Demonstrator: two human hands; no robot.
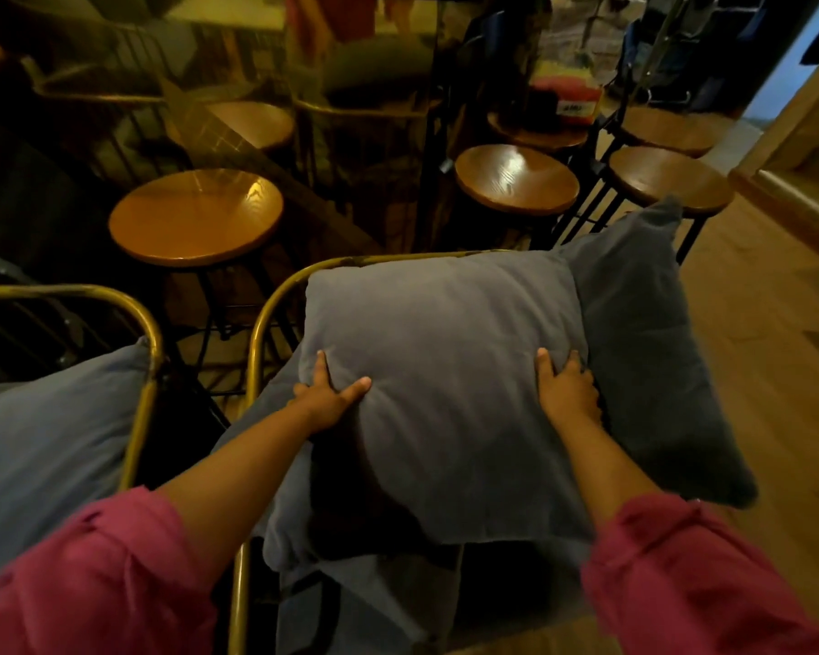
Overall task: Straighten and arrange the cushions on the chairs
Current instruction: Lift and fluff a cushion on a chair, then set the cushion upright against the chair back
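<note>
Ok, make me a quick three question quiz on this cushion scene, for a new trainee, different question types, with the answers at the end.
1. True or false: both hands grip the same grey cushion.
2. Multiple choice: the second grey cushion on this chair lies A) to the right of the held one, B) on the floor, C) on a stool.
3. Fill in: the chair frame around the cushions is ____ coloured metal.

Key
1. True: the left hand holds its left side and the right hand its right edge.
2. A.
3. Gold. The round wooden stools beyond it carry no cushions.
</note>
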